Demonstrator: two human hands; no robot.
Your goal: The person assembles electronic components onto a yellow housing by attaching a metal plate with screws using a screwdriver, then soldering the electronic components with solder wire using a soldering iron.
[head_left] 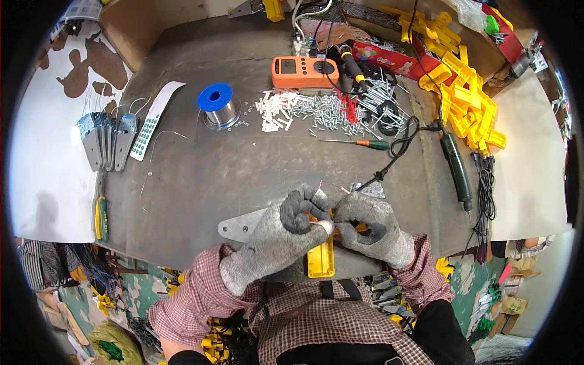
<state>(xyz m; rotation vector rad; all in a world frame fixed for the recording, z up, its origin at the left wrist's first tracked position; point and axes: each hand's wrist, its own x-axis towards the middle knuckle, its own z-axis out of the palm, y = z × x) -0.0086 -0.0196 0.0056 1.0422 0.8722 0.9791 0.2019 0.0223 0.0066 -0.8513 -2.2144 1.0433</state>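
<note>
Yellow case (320, 260): sat by the near desk (201, 194) edge, between left hand (285, 228) and right hand (372, 230), seemingly for steadying; both curled, exact grips hidden, untellable.

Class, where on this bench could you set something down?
Bare grey tabletop lies between the blue spool and the left hand; another patch between the right hand and the dark corded tool; a third behind the spool, left of the orange meter. Crowded: back centre, screws; back right, yellow parts; also around the yellow case at the hands.
</note>
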